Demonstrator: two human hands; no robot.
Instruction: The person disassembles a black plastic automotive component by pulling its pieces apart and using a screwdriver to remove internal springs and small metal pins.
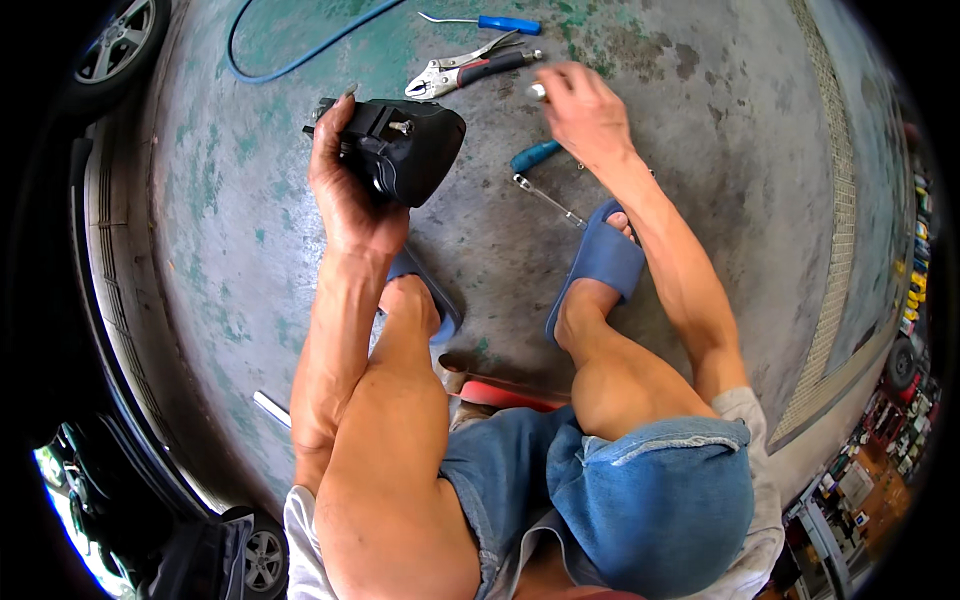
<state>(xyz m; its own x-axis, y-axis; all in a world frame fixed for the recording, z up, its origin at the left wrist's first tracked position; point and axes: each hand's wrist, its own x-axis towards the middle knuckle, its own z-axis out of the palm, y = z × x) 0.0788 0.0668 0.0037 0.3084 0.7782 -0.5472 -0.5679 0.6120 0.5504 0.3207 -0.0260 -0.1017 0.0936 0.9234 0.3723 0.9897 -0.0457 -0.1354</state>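
My left hand is wrapped round a black plastic housing with a rounded shell and a small metal bolt on its upper face. To the right, my right hand has its fingers curled, with a small shiny metal piece at the fingertips; its exact kind is too blurred to tell. Locking pliers with a red and black grip lie on the floor between and beyond the hands. Below my right hand are a teal handle, partly covered by the hand, and a slim chrome ratchet.
A blue-handled hooked pick and a blue hose lie at the far side. My sandalled feet flank the worn concrete floor. A silver tube lies at left, near a car wheel. Cluttered shelving stands at right.
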